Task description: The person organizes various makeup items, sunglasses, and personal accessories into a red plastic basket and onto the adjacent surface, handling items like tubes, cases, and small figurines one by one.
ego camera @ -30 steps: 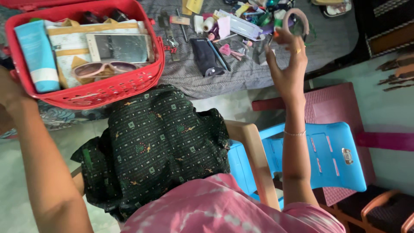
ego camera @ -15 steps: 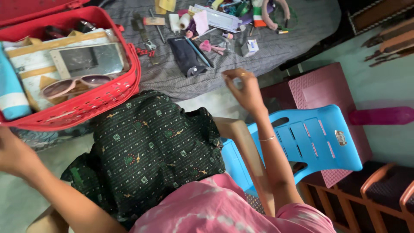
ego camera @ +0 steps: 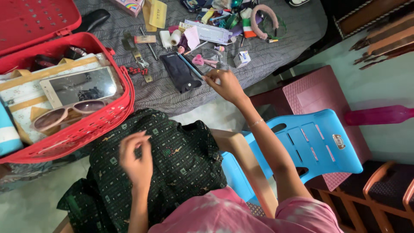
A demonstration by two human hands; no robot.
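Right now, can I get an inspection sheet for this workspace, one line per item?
Surface: grey striped bedcover, crowded along its upper part.
Job's things: blue pencil lying across a dark pouch; small clear packet close by.
Clutter: pink headband, thread spool, small white box, red basket with sunglasses and phone.
Hands: right hand at the pencil's end, grip unclear; left hand over the lap, empty.
Cables: nothing seen.
Surroundings: blue chair, pink stool.

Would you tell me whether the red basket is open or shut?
Open: the red basket's lid is swung back, showing sunglasses and a phone inside.
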